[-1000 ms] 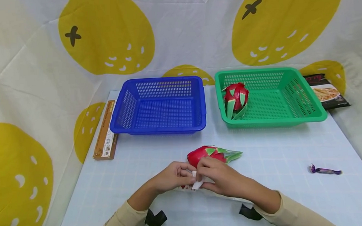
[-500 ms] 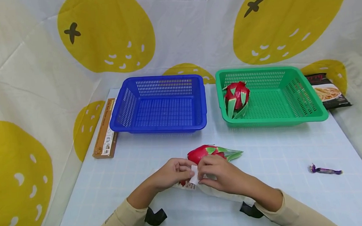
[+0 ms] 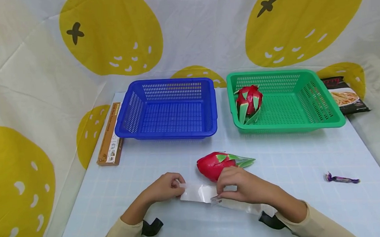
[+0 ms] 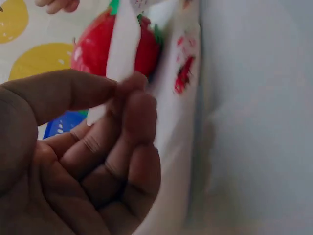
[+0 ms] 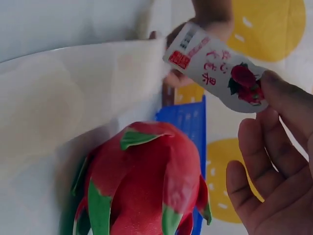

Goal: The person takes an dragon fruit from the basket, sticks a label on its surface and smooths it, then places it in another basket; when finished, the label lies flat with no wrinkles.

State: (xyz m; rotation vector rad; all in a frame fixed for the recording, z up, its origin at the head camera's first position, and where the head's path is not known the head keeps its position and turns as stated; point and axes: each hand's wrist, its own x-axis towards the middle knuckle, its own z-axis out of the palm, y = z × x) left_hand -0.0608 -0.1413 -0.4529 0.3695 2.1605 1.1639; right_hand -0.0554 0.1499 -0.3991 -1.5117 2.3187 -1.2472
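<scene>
In the head view, my left hand (image 3: 164, 189) pinches the left end of a glossy white label strip (image 3: 198, 193) between thumb and fingertips. The strip runs rightward under my right hand (image 3: 244, 186). That hand pinches a small sticker (image 5: 215, 68) by one end. Red characters and a dragon fruit picture are printed on the sticker, and it is apart from the strip in the right wrist view. Similar red prints show on the strip in the left wrist view. Just beyond both hands lies a red dragon fruit (image 3: 209, 166) with green-tipped scales.
A blue basket (image 3: 166, 137) stands at the back left, beside a long brown box (image 3: 110, 138). The green basket (image 3: 288, 127) at the back right holds another dragon fruit (image 3: 248, 100). Behind it lies a black food packet (image 3: 345, 96). A purple wrapped candy (image 3: 342, 179) lies at right.
My hands were close together over the strip. Since then the left has moved left with the strip's end, stretching it out, and the sticker has come off in my right fingers.
</scene>
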